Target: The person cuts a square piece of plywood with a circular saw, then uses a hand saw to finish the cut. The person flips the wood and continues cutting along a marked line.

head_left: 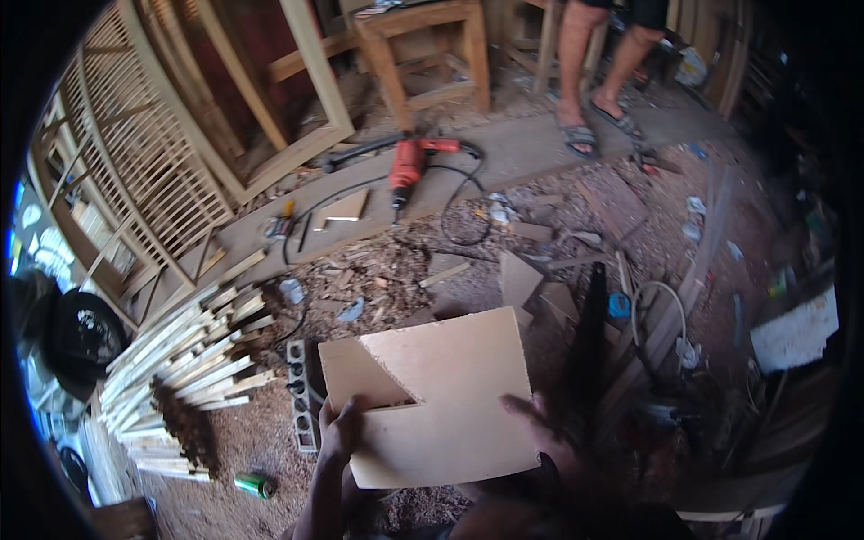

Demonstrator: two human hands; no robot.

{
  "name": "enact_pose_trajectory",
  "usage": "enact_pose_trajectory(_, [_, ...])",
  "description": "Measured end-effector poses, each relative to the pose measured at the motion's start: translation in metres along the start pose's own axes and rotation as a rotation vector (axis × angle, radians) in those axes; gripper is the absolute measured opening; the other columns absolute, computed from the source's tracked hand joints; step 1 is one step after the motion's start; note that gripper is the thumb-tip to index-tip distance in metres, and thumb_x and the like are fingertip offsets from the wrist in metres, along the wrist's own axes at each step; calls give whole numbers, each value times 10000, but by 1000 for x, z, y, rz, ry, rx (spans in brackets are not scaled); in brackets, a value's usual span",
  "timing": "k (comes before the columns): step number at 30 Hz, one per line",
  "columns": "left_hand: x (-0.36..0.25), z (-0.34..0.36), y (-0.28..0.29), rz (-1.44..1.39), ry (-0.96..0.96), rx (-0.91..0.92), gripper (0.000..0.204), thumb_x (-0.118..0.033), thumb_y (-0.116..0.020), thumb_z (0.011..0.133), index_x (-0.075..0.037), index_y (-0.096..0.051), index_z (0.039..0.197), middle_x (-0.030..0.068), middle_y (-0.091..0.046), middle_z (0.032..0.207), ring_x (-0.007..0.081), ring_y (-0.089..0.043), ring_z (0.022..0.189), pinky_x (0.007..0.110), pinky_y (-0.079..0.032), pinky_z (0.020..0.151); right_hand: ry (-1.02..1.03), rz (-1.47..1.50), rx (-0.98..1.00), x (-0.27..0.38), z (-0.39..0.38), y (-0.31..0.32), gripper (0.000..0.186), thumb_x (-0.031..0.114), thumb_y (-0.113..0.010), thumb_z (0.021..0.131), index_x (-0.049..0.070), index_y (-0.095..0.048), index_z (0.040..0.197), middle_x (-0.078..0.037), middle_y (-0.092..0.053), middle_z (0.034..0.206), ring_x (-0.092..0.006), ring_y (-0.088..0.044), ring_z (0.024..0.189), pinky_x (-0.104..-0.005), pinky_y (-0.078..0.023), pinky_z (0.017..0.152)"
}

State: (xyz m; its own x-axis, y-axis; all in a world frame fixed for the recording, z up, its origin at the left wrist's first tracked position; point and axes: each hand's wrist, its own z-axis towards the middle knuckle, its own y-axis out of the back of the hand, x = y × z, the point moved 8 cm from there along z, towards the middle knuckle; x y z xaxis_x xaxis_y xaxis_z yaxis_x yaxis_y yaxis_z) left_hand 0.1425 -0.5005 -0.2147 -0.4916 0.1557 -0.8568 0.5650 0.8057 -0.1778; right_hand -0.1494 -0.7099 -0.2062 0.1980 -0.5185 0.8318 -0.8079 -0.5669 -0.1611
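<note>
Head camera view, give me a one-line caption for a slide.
Both hands, left hand and right hand, hold a notched plywood panel above a sawdust-strewn workshop floor.

front: notched plywood panel fills space betw. both hands, blocks reach fwd
left: stacked wood slats, power strip just beside panel
below-left: bare sawdust floor, open, only green can
right: dark plank upright, close to panel
far: red drill + cord, offcuts
</note>
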Motion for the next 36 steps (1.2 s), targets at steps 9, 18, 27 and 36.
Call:
enact_pose_trajectory(9, [-71, 39, 83, 10, -269, -212, 158, -227, -652, 940, -76, -604, 927, -11, -573, 692, 93, -516, 558, 258, -423, 491, 31, 83, -399, 21, 0, 68, 274, 266, -723, 882, 22, -677, 999, -54, -684, 894, -161, -647, 751, -330, -526, 632])
enact_pose_trajectory(18, [-80, -34, 167, -76, -477, -447, 150, -229, -646, 935, -93, -583, 940, -26, -490, 641, 66, -417, 507, 230, -321, 450, 285, 447, -372, 34, 172, 191, 540, 394, -625, 958, 13, -530, 1327, -132, -622, 1228, -293, -600, 1128, -445, -507, 939])
enact_pose_trajectory(27, [-45, -34, 110, -174, -426, -451, 148, -190, -651, 918, -98, -544, 963, -34, -484, 652, 64, -424, 484, 232, -334, 421, 188, 830, -298, -19, 301, 60, 621, 392, -663, 933, 28, -460, 1394, -174, -571, 1311, -313, -598, 1106, -447, -512, 936])
enact_pose_trajectory(36, [-35, -28, 83, -177, -343, -359, 148, -186, -613, 946, -82, -570, 1042, 3, -575, 730, 83, -499, 522, 237, -390, 433, 479, 449, -707, -6, 252, 12, 606, 188, -656, 947, -31, -370, 1435, -178, -523, 1363, -283, -543, 1189, -400, -456, 1020])
